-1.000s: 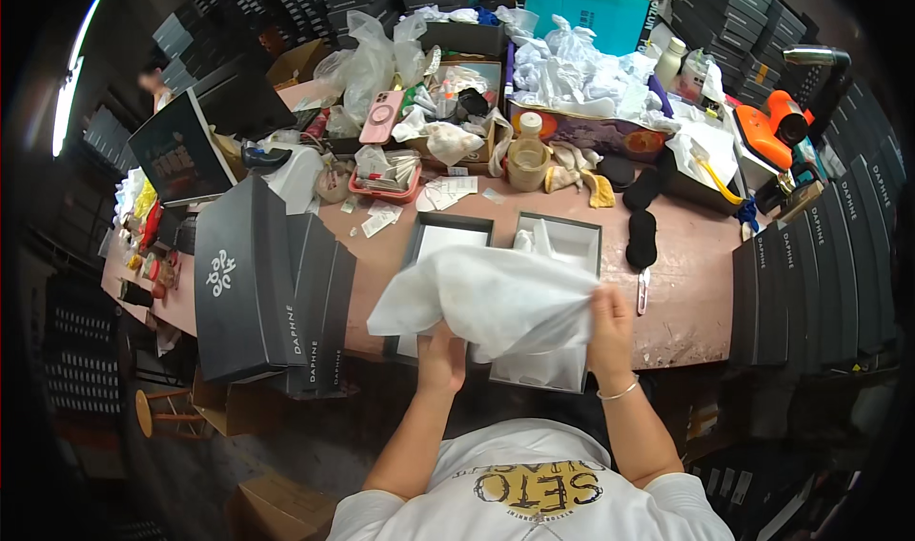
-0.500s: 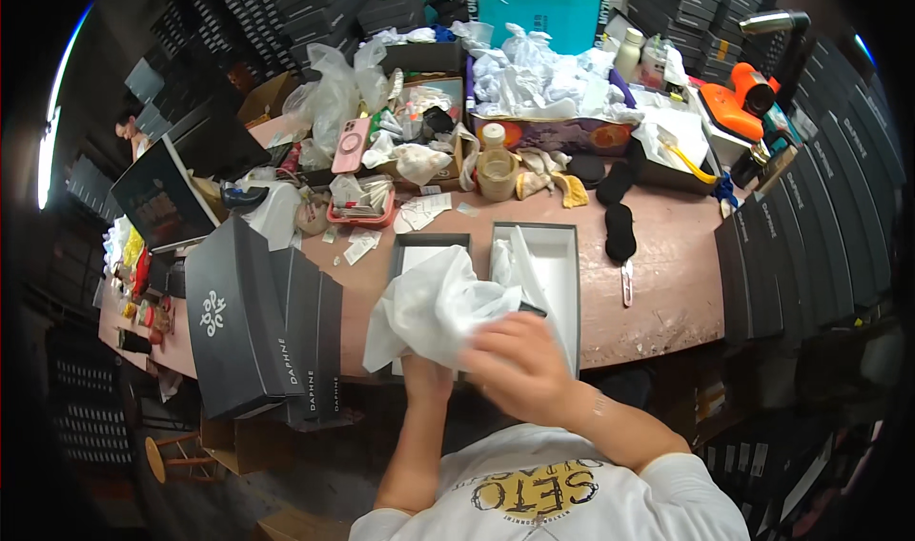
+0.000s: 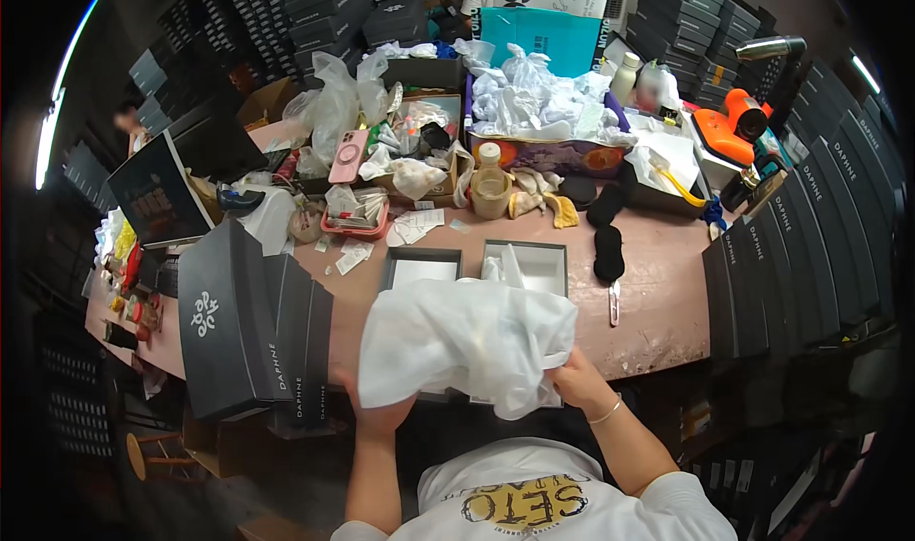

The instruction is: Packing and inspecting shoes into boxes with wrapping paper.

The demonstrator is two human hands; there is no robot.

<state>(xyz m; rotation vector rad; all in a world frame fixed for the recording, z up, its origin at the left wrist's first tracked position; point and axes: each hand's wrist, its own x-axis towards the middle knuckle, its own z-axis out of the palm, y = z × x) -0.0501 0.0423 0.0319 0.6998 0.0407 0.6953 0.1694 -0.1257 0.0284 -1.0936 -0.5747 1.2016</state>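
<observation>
A soft white cloth [image 3: 457,341], with creases and folds, is spread between my hands above the near edge of the table. I cannot tell whether it is a single sheet or a bag. My right hand [image 3: 577,379] pinches its right edge. At its lower left, my left hand [image 3: 381,409] holds it with the thumb out to the side and the fingers hidden behind the cloth. Beyond it lie two shallow open box parts with dark rims: the left one [image 3: 419,268] shows a white inside, and the right one [image 3: 545,266] contains white paper [image 3: 502,265]. The cloth covers their near parts.
Dark shoe boxes stand at left [image 3: 224,322] and right [image 3: 762,284]. Behind are a red tray of paper slips [image 3: 355,219], a pink phone [image 3: 349,156], a bottle [image 3: 490,183], a carton of crumpled paper [image 3: 543,155] and black pads [image 3: 608,253]. Another person is far left.
The white cloth, bunched before, is now spread wider and nearer me. My right hand has moved right and down to its edge; my left hand has shifted left. The dark item near my right hand no longer shows.
</observation>
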